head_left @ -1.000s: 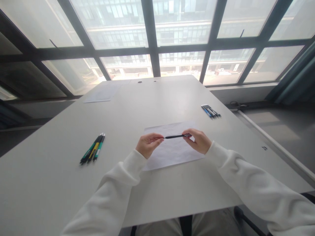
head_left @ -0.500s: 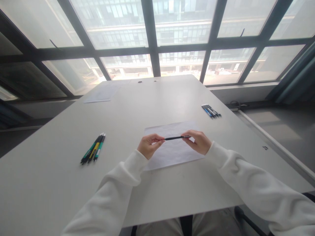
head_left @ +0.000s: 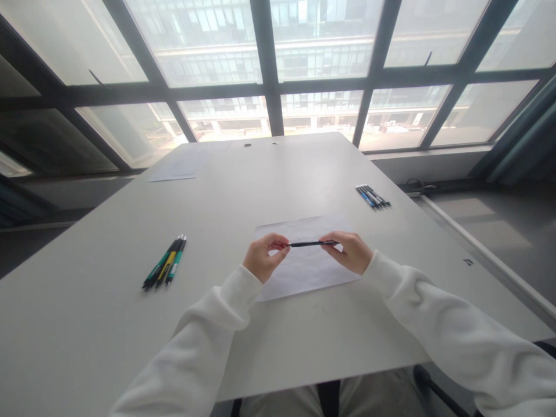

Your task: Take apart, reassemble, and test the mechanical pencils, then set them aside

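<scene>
A dark pen point(head_left: 304, 244) is stretched sideways between my two hands, above a white sheet of paper point(head_left: 304, 275). My left hand point(head_left: 264, 256) pinches its left end between thumb and fingertips. Around the right end, the thumb and fingers of my right hand point(head_left: 348, 250) are closed. Part of that end is hidden by the fingers. On the left of the table lies a bunch of pens point(head_left: 165, 263) in green, yellow and black. Farther off on the right, several blue, black and grey pens point(head_left: 373, 197) lie side by side.
The white table point(head_left: 130, 341) runs back toward large windows point(head_left: 321, 110). More paper sheets point(head_left: 176, 168) rest at its far left corner. Two small dark spots show near the far edge. A dark chair part point(head_left: 425, 376) shows below the table's front edge.
The pen has rolled slightly between the fingers, so its lighter strip near the right hand shows less. Both hands stay nearly in place.
</scene>
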Tool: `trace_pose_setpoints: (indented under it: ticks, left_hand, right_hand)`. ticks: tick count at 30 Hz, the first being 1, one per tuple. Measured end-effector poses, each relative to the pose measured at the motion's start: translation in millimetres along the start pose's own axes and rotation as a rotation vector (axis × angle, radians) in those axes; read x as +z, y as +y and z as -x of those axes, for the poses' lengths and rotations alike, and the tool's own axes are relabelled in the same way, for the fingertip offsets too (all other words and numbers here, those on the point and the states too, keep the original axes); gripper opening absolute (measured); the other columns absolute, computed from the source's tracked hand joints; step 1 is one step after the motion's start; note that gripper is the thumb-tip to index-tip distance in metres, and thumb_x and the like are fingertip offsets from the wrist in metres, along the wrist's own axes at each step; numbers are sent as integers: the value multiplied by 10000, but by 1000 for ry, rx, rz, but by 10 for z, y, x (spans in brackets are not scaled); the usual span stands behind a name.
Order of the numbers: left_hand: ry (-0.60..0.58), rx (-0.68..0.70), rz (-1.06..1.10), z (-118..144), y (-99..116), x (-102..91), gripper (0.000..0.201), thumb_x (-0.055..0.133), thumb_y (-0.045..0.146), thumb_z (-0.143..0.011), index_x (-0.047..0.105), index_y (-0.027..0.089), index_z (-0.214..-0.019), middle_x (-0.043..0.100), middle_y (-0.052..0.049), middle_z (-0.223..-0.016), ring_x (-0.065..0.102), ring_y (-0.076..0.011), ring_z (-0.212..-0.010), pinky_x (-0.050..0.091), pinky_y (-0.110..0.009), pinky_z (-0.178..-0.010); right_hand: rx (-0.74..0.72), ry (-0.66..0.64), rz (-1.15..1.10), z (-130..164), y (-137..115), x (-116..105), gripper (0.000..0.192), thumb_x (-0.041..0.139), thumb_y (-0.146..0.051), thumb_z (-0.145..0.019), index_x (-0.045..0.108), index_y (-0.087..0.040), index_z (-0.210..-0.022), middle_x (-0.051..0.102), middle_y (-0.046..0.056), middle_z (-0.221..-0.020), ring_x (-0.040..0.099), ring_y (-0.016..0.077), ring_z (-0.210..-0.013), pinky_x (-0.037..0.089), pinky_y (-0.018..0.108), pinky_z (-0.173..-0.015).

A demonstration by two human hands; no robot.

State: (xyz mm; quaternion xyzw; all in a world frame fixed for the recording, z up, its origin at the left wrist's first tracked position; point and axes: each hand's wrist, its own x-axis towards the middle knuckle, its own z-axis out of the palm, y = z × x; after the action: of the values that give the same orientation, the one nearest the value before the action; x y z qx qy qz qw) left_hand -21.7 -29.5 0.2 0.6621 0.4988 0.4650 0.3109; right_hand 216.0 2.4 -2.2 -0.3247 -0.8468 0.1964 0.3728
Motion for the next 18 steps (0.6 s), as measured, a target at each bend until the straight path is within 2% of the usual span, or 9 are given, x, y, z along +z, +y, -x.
trace_pose_setpoints:
  ticks: [5,12,18]
  left_hand:
    - [2,-34,-3,2,-27,-7,190,636,307,-683,642,151,-792,664,-41,-722,629,-157,-685,528,-288,-702]
    - [-37,-60,39,15,41,-22,194,593,337,-733,643,151,-753,672,-49,-680,623,-160,-647,523,-277,-645]
    - [-30,-57,59,0,8,-17,182,646,314,-681,631,148,-754,661,-49,-729,626,-168,-708,525,-290,-701]
  right_hand:
    - [-10,6,25,-3,0,-8,141,521,-211,-793,612,-189,-899,668,42,-787,614,138,-669,481,242,-631]
    - [-37,10,55,0,14,-14,132,525,-210,-791,612,-194,-888,668,48,-785,615,155,-696,478,283,-691]
    - [-40,7,61,7,15,-4,138,524,-214,-791,613,-201,-895,671,49,-803,618,165,-727,477,289,-702]
